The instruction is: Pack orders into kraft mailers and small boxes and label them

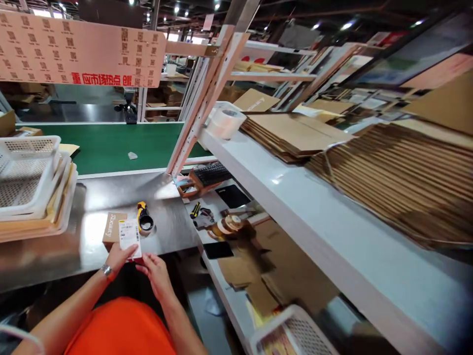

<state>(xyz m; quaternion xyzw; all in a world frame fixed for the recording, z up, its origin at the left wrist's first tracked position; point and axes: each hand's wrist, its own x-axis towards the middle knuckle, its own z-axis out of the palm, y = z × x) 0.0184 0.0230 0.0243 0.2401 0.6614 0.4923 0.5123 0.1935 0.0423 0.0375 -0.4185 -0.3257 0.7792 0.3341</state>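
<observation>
My left hand point(117, 261) is closed on a white shipping label point(129, 235), its thumb lying over the lower part. Along the label's bottom edge a strip of red shows; what it belongs to I cannot make out. The fingers of my right hand point(157, 273) pinch at the lower right corner. Just behind the label, partly covered by it, a small brown cardboard box point(112, 227) with white lettering rests on the metal table point(173, 227). A yellow and black tape dispenser point(144, 218) stands to the right of the box.
Stacked white baskets point(29, 177) stand at the left, with a green conveyor belt point(155, 143) behind. To the right, a white shelf point(288, 192) slants across, bearing tape rolls point(226, 123) and flat cardboard stacks point(399, 182). Below it are a keyboard point(211, 173) and a box cutter point(195, 210).
</observation>
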